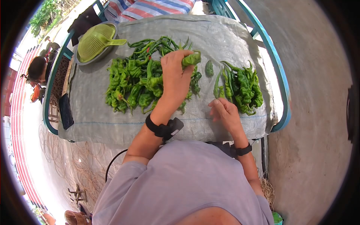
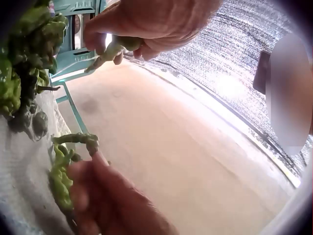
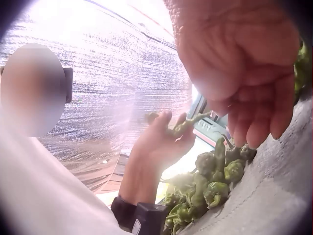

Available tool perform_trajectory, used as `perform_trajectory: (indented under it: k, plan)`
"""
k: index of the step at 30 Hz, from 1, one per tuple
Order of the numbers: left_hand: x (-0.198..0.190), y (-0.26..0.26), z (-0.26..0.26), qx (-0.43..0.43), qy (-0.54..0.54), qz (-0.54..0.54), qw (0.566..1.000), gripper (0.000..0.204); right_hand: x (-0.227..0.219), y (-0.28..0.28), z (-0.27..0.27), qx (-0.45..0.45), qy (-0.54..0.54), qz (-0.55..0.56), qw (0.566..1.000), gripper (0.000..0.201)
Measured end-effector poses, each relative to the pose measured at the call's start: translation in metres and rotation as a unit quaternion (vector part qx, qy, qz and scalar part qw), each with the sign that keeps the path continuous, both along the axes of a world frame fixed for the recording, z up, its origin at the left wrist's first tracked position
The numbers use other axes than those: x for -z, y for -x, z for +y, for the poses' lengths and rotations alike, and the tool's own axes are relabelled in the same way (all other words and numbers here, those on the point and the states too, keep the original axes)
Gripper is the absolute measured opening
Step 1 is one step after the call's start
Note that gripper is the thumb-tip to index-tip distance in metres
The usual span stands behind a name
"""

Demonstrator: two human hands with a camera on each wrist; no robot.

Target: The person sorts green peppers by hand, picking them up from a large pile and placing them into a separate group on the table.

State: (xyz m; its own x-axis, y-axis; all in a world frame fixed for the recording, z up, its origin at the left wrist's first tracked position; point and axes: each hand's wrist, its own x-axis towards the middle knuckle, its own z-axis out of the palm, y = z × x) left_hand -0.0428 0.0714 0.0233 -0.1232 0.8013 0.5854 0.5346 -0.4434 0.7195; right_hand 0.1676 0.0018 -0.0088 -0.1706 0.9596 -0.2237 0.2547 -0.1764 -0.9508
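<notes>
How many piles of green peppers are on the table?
2. The big pile lies left of the middle, under the left hand. The small pile lies to the right, above the right hand. One loose pepper sits between them.

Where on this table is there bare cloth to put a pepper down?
Bare grey cloth along the near edge, and between the colander and big pepper pile. Crowded between that pile and the smaller pile.
</notes>
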Motion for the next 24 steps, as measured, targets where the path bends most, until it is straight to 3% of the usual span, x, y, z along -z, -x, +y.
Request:
perform_trajectory:
  k: [1,4,7,10,13,16,17,20,22,24]
  plan:
    - [0.001,0.005,0.004,0.002,0.017,0.075,0.997,0.034,0.001,0.001,-0.001,-0.002,-0.006,0.005,1.0,0.034]
    - [0.033,0.005,0.006,-0.102,-0.007,0.26,0.96,0.043,0.002,0.002,-0.004,-0.008,-0.022,0.017,1.0,0.034]
    - [0.037,0.007,0.002,-0.025,0.032,0.286,0.957,0.049,0.0,0.002,-0.007,0.005,-0.039,0.025,0.999,0.034]
    - [0.021,-0.004,-0.005,-0.048,0.004,0.26,0.965,0.052,0.0,0.001,-0.006,0.043,-0.083,0.044,0.995,0.035]
    - [-0.003,-0.013,-0.014,0.174,0.09,0.127,0.972,0.055,-0.001,0.002,-0.005,0.055,-0.119,0.062,0.989,0.036]
    - [-0.001,-0.023,-0.021,0.391,0.276,-0.039,0.877,0.055,-0.004,0.005,-0.003,0.02,-0.133,0.05,0.99,0.035]
    - [0.009,-0.029,-0.022,0.36,0.21,-0.06,0.907,0.05,-0.004,0.004,-0.003,-0.007,-0.137,0.036,0.99,0.035]
    - [0.02,-0.026,-0.016,0.31,0.144,0.031,0.939,0.045,-0.001,0.001,-0.005,-0.058,-0.125,-0.023,0.99,0.036]
    - [0.014,-0.023,-0.02,0.267,0.152,0.104,0.946,0.04,0.002,-0.007,-0.005,-0.084,-0.135,-0.063,0.985,0.036]
    - [0.012,-0.019,-0.023,0.244,0.163,0.192,0.936,0.032,-0.003,-0.01,-0.003,-0.015,-0.138,-0.05,0.989,0.03]
